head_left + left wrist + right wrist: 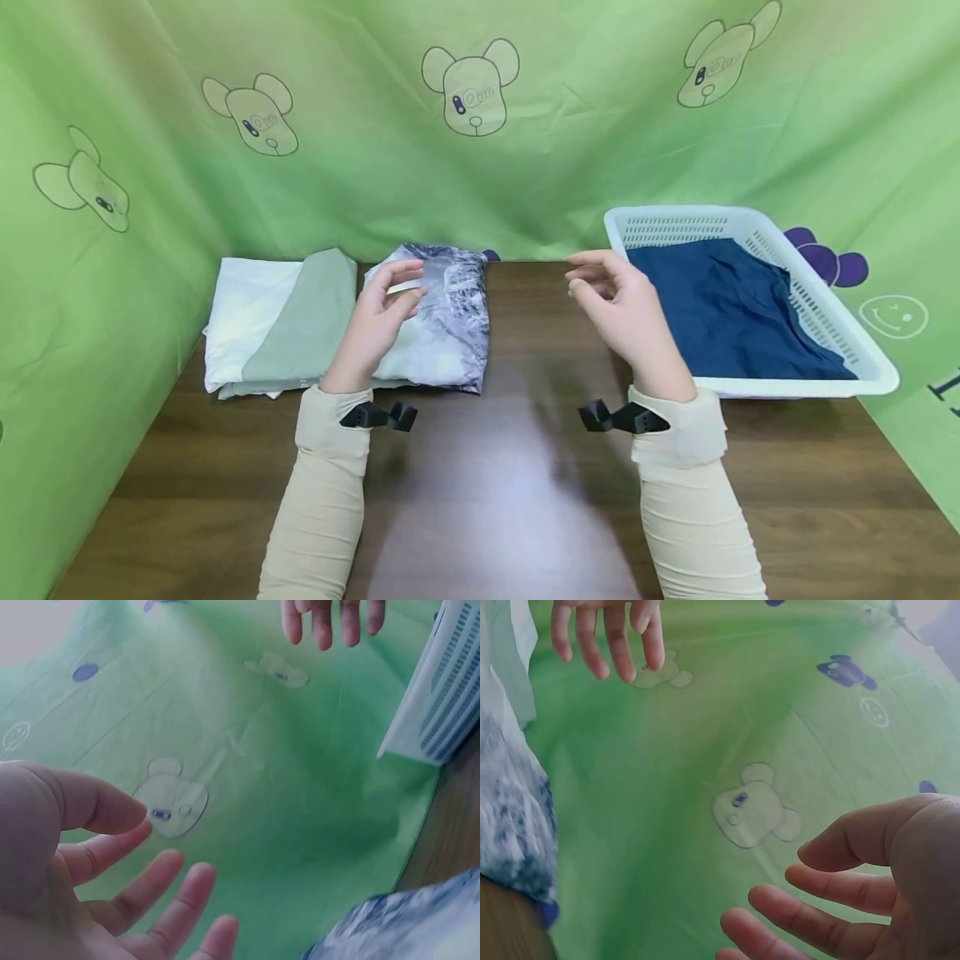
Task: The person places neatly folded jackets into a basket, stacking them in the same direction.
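My left hand (373, 323) hovers over the folded garments at the left, its fingers loosely bent with nothing between them. Beneath and beside it lies a folded white garment with a purple-grey print (467, 308). Left of that is a folded white and sage-green garment (300, 321). My right hand (624, 312), also holding nothing, is raised by the near left side of a white plastic basket (873, 383). Inside the basket lies a dark blue cloth (738, 317). In the left wrist view the left fingers (184, 900) are spread apart; the right wrist view shows similarly relaxed right fingers (810, 922).
A brown wooden table (495, 467) carries the garments and the basket. Green fabric (375, 175) printed with bear heads hangs behind the table and along both sides. Each wrist wears a black camera mount, the left mount (378, 415) and the right mount (622, 417).
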Demonstrator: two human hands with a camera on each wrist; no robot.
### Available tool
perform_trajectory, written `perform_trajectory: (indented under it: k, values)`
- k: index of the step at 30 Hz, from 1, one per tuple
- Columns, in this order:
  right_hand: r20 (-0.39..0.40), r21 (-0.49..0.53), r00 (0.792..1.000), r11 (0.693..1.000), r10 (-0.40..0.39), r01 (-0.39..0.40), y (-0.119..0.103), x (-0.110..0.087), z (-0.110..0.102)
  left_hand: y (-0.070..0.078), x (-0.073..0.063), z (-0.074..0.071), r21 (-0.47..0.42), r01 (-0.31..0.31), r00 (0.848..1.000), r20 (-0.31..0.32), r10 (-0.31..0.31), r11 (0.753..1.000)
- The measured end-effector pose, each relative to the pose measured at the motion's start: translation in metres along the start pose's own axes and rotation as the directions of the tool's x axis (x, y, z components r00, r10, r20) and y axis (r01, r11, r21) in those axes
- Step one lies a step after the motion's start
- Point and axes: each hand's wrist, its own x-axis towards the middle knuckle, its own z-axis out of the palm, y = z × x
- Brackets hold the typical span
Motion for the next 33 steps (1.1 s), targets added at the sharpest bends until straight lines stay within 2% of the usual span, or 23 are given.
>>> perform_trajectory:
  k: [3, 6, 9, 15, 22, 30, 33]
  values:
    - [0.043, 0.12, 0.999, 0.992, 0.025, -0.03, 0.006, 0.006, 0.01, -0.004, 0.001, -0.009, 0.018, 0.017, 0.999, -0.03, -0.016, 1.0]
    - [0.084, 0.225, 0.995, 0.972, 0.05, -0.068, 0.012, 0.012, 0.02, -0.008, 0.002, -0.017, 0.036, 0.044, 0.998, -0.048, -0.042, 0.998]
    - [0.114, 0.272, 0.99, 0.956, 0.078, -0.106, 0.018, 0.015, 0.027, -0.014, 0.004, -0.023, 0.065, 0.095, 0.994, -0.061, -0.091, 0.993]
    - [0.145, 0.322, 0.98, 0.93, 0.136, -0.177, 0.026, 0.019, 0.045, -0.027, 0.006, -0.032, 0.112, 0.181, 0.979, -0.11, -0.169, 0.977]
    - [0.16, 0.33, 0.966, 0.911, 0.203, -0.246, 0.034, 0.022, 0.069, -0.041, 0.008, -0.04, 0.191, 0.213, 0.973, -0.127, -0.191, 0.958]
    - [0.203, 0.322, 0.931, 0.878, 0.302, -0.355, 0.046, 0.028, 0.094, -0.06, 0.012, -0.045, 0.267, 0.241, 0.967, -0.144, -0.209, 0.933]
    - [0.228, 0.298, 0.921, 0.878, 0.317, -0.376, 0.052, 0.029, 0.103, -0.066, 0.012, -0.046, 0.297, 0.26, 0.962, -0.163, -0.22, 0.919]
